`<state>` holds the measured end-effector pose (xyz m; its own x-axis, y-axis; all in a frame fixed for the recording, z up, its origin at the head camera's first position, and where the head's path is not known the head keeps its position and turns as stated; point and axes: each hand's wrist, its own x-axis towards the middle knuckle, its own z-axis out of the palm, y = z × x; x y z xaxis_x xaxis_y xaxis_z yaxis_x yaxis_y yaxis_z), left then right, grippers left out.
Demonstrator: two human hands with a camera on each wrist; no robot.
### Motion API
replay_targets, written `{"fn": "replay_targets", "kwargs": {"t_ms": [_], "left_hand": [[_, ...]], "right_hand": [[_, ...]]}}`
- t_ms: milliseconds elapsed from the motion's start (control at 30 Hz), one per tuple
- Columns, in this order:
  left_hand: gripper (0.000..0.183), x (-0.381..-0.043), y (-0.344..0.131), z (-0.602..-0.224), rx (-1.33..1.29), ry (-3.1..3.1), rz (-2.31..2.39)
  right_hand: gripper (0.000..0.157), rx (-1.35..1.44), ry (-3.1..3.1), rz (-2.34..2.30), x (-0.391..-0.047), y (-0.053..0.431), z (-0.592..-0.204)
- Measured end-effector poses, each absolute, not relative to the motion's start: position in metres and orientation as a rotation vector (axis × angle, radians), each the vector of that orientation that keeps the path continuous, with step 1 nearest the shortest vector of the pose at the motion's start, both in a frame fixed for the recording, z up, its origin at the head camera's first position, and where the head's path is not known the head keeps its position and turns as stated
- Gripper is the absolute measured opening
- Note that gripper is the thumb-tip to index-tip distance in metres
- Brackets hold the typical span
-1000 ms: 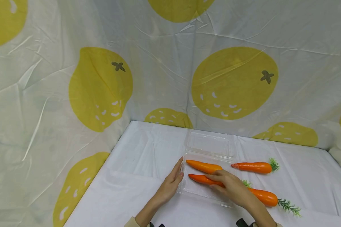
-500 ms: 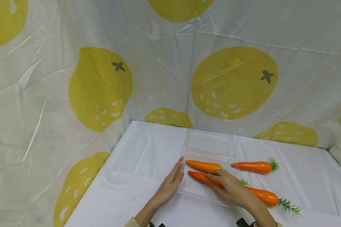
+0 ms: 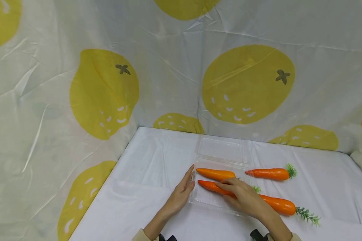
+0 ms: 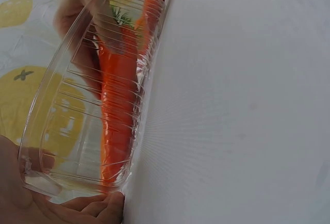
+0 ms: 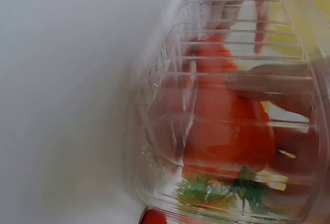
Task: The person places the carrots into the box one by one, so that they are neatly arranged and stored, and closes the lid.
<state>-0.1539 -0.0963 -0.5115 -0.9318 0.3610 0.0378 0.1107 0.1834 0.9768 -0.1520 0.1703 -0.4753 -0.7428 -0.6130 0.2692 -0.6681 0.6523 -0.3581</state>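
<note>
A clear plastic clamshell box (image 3: 209, 200) lies open on the white cloth, its lid (image 3: 221, 149) folded back away from me. Along its left wall rests my left hand (image 3: 179, 192), fingers straight and touching the side. My right hand (image 3: 244, 197) reaches in over the right edge and grips a carrot (image 3: 211, 186) whose tip points left. A second, lighter orange carrot (image 3: 215, 173) lies behind it in the box. Through the ribbed wall, the left wrist view shows the gripped carrot (image 4: 118, 110) along the near side; the right wrist view shows its leafy green top (image 5: 227, 190).
Right of the box lie two more carrots: one with a bushy green top (image 3: 271, 174) farther back, and another with feathery leaves (image 3: 280, 205) beside my right wrist. A lemon-printed curtain (image 3: 169, 83) walls the table at the back and left.
The gripped carrot's tip has shifted slightly back and left inside the box, toward the other carrot. My left hand has kept its place at the box wall. The head view has tilted slightly.
</note>
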Motion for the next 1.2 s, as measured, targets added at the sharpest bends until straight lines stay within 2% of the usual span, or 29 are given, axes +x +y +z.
{"fn": "replay_targets", "kwargs": {"t_ms": [200, 433, 900, 1200], "left_hand": [[0.06, -0.1541, -0.0955, -0.5107, 0.455, 2.246, 1.833], [0.061, -0.1542, -0.0958, -0.5105, 0.456, 2.252, 1.828], [0.061, -0.1542, -0.0963, -0.5113, 0.46, 2.257, 1.825], [0.061, -0.1535, -0.0966, -0.5114, 0.463, 2.244, 1.833]], "right_hand": [[0.043, 1.083, -2.711, 0.633, -0.1527, 0.173, -0.4759], [0.047, 1.084, -2.732, 0.64, -0.1535, 0.1736, -0.4758], [0.039, 1.024, -2.797, 0.575, -0.1551, 0.173, -0.4771], [0.04, 1.028, -2.731, 0.566, -0.1565, 0.1724, -0.4826]]}}
